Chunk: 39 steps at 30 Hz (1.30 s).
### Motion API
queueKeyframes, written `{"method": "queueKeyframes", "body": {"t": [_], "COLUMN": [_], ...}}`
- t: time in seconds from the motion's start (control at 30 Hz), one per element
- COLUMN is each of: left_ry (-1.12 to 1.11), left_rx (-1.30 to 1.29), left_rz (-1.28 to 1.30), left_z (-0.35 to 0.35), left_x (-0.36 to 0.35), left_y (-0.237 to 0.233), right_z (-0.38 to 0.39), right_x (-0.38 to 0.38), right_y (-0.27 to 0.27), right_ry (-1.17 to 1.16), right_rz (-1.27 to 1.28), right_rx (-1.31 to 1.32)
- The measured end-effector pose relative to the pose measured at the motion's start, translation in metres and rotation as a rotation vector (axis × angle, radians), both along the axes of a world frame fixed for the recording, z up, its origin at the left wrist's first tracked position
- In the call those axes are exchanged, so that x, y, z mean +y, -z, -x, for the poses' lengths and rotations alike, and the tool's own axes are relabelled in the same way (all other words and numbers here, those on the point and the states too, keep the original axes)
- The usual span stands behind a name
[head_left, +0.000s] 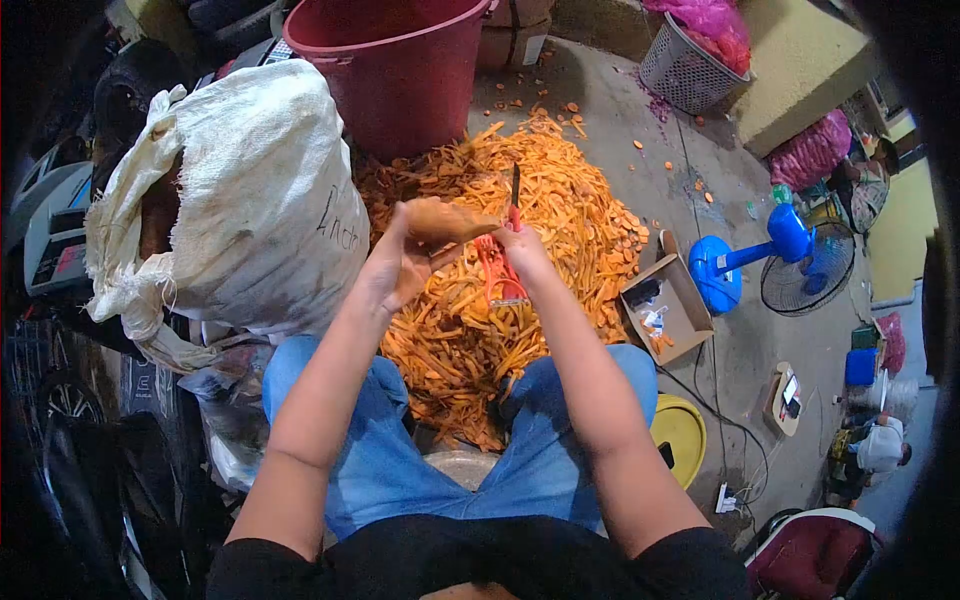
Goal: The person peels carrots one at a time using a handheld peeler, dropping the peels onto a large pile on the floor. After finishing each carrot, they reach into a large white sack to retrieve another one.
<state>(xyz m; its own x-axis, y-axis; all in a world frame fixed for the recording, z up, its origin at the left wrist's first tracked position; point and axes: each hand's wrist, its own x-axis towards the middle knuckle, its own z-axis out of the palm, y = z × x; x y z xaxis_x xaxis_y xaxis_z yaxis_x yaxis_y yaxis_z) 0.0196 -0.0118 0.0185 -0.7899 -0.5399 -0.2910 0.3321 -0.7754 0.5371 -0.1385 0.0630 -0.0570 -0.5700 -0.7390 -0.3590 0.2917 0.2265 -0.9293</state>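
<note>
My left hand [396, 268] is wrapped round the wide end of a thick carrot [440, 222], its narrow tip pointing right. My right hand [522, 252] is closed at that tip. It grips a red-handled knife [515, 188], dark blade pointing up and away from me. Below the same hand hangs a red peeler [494, 265], its metal blade end toward me; whether the fingers hold it too is partly hidden. Beneath both hands spreads a large heap of orange peelings [560, 190] on the floor, reaching between my knees.
A white woven sack [265, 190] stands at left, with a big red tub [400, 80] behind the heap. On the right are a cardboard box [690, 300], a blue fan [790, 235], a yellow lid [690, 430] and cables. A grey basket [690, 70] stands far back.
</note>
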Motion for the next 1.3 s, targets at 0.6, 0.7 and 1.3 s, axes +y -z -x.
{"method": "queueKeyframes", "body": {"t": [0.6,0.7,1.3], "left_ry": [0.52,0.394,0.593], "left_rx": [-0.219,-0.216,-0.36], "left_rz": [-0.224,-0.271,0.048], "left_z": [0.009,0.017,0.01], "left_x": [0.018,0.022,0.064], "left_y": [0.04,0.038,0.007], "right_z": [0.017,-0.003,0.05], "right_x": [0.009,0.01,0.022], "right_y": [-0.046,-0.061,-0.036], "right_ry": [0.439,0.505,0.809], "right_rz": [0.187,0.254,-0.064], "right_rx": [0.173,0.087,0.753]}}
